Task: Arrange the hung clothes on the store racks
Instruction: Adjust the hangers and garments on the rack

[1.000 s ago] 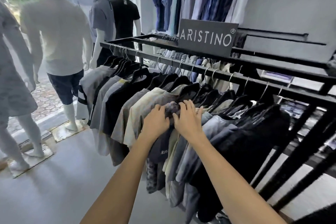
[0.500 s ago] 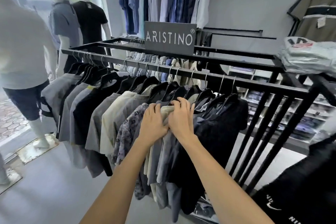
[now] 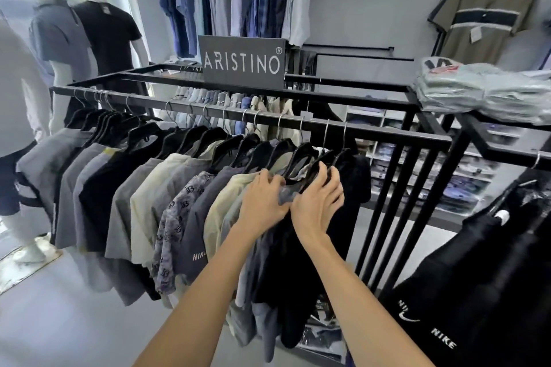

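We find the left hand (image 3: 262, 202) laid on the shoulder of a pale cream shirt (image 3: 226, 202), its fingers curled over the fabric edge and gripping it. The right hand (image 3: 317, 202) sits just beside it, fingers hooked over the black hangers (image 3: 301, 158) of the dark garments (image 3: 298, 262) at the rail's right end; we cannot tell which single hanger it grips. Both hands work a narrow gap between the light and dark shirts.

The hung clothes occupy the front black rail (image 3: 372, 131) of the rack, packed shoulder to shoulder from the grey shirts (image 3: 74, 188) on the left to the black ones on the right.

Risks, in our judgement: the wire hooks rest loosely on a smooth square bar, so a sideways pull could lift one off and drop a garment. Soft knit fabric may slide off the hanger shoulders. Crowded hangers could tangle.

Materials: matte metal rail, thin bright wire hooks, dark moulded hangers, limp cotton-like shirts, one with a printed monogram pattern (image 3: 176, 217).
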`<state>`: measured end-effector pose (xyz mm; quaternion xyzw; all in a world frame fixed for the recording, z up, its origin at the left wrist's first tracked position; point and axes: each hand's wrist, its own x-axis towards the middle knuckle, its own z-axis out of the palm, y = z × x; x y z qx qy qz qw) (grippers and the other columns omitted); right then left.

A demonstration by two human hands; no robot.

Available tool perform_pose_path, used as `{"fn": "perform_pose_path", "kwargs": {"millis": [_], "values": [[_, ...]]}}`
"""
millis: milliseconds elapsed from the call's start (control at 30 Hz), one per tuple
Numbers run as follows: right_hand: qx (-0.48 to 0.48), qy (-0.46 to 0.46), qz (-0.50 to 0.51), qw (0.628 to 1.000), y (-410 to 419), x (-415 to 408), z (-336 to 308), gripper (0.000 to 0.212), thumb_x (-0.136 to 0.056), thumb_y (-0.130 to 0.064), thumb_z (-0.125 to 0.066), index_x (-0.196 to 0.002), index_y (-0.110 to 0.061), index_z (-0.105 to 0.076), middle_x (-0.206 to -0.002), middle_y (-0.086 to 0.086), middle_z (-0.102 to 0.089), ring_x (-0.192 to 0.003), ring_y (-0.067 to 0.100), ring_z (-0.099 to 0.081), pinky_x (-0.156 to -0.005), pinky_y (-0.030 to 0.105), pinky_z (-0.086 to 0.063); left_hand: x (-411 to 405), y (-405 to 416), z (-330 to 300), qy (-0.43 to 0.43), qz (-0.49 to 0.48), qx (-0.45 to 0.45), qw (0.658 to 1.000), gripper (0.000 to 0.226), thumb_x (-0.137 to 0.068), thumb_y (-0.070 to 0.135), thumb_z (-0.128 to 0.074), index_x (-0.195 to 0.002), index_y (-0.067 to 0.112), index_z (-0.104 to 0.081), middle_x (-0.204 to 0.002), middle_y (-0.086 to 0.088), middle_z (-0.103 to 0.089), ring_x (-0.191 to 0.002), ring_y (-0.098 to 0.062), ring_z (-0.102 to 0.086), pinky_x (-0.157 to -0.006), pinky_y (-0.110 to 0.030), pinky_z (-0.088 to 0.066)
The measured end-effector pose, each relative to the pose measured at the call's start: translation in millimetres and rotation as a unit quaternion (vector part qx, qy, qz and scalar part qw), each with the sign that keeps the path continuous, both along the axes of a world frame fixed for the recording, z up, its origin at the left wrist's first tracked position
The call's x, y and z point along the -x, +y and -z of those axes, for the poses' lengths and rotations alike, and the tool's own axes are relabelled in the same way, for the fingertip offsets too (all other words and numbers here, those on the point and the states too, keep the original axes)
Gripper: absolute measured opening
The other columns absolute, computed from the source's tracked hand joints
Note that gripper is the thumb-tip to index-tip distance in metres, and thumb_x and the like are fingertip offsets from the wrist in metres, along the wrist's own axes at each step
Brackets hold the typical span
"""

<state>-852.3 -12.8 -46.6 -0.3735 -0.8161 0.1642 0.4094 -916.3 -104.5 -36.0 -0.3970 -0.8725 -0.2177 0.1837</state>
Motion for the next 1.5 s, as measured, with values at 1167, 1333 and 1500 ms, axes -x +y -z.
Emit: {"fn": "perform_pose_path", "kwargs": {"millis": [1167,1333,1500], "values": [[0.272,-0.054,-0.030,0.960,134.0,-147.7,-20.8,0.057,-0.104,-0.019,-0.040,-0.154,-0.009,-0.015,-0.141,0.018,-0.049,-0.120,0.032,-0.055,-0.079,0.033,-0.039,-135.8,170.6,-5.2,-0.306,0.205,-0.045,0.929,0.039,-0.103,0.033,-0.035,-0.137,0.028,-0.055,-0.136,0.005,-0.060,-0.128,-0.015,-0.051,-0.103,-0.032,-0.042],[0.239,-0.047,-0.033,0.969,133.7,-154.5,-21.4,0.071,-0.101,-0.017,-0.048,-0.158,-0.011,-0.006,-0.159,0.016,-0.027,-0.140,0.035,-0.035,-0.102,0.042,-0.038,-138.3,165.3,-5.0,-0.285,0.169,-0.044,0.942,0.037,-0.100,0.036,-0.043,-0.134,0.029,-0.056,-0.125,0.006,-0.065,-0.113,-0.015,-0.060,-0.095,-0.041,-0.050],[-0.036,0.016,-0.022,0.999,102.0,-139.2,-23.4,0.056,-0.088,-0.003,-0.058,-0.141,-0.008,-0.042,-0.153,0.018,-0.030,-0.144,0.036,-0.025,-0.116,0.053,-0.028,-113.9,129.9,-15.9,-0.155,0.071,-0.214,0.962,0.024,-0.094,0.019,-0.054,-0.116,0.019,-0.062,-0.104,0.005,-0.066,-0.097,-0.015,-0.062,-0.079,-0.027,-0.046]]}}
